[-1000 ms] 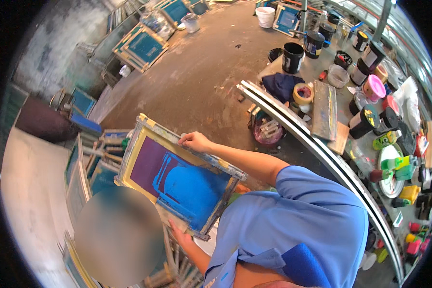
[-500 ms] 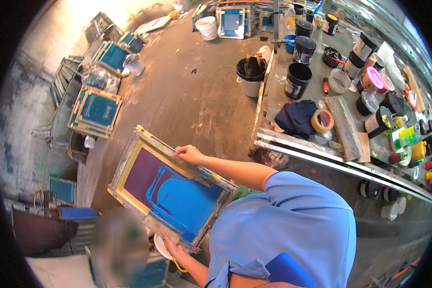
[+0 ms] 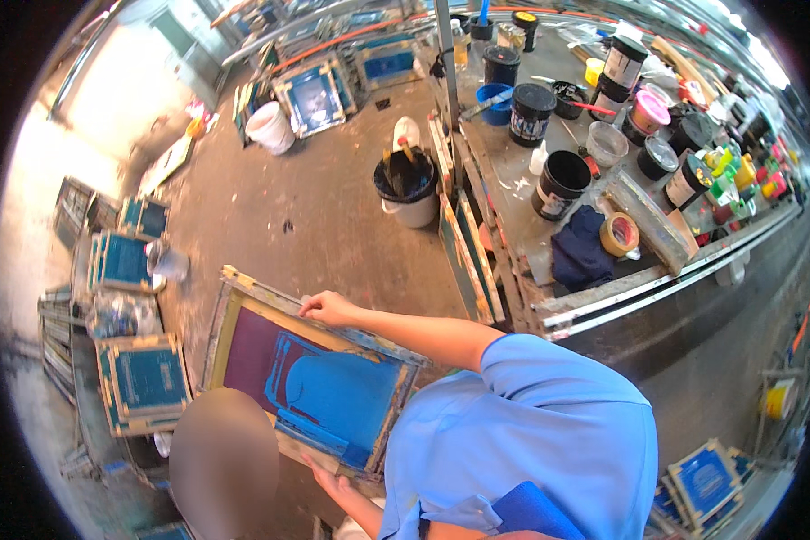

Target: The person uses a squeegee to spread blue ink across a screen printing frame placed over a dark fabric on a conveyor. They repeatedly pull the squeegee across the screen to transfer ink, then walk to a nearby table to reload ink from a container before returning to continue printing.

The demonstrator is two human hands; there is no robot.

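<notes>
A silk-screen frame (image 3: pixel 391 354), with wooden sides and a purple mesh (image 3: pixel 250 353) partly covered in bright blue ink (image 3: pixel 337 391), is held tilted in front of my body. My right hand (image 3: pixel 328 309) has its fingers curled over the far wooden side. At the near side my left hand (image 3: pixel 331 481) grips the edge from below, its fingers partly hidden. A pale wooden strip (image 3: pixel 301 452) with blue ink along it lies at that near edge, next to my left hand; I cannot tell whether it is separate.
On the right stands a worktable (image 3: pixel 535 261) with black ink tubs (image 3: pixel 562 184), a tape roll (image 3: pixel 618 234) and a dark cloth (image 3: pixel 585 247). A lined bin (image 3: pixel 409 207) and white bucket (image 3: pixel 270 128) stand on the floor. Other screens (image 3: pixel 144 382) lean at left. A blurred patch hides the lower left.
The view has turned, so the worktable and floor items appear shifted. Both hands keep their hold on the screen frame, which shows little change in its tilt.
</notes>
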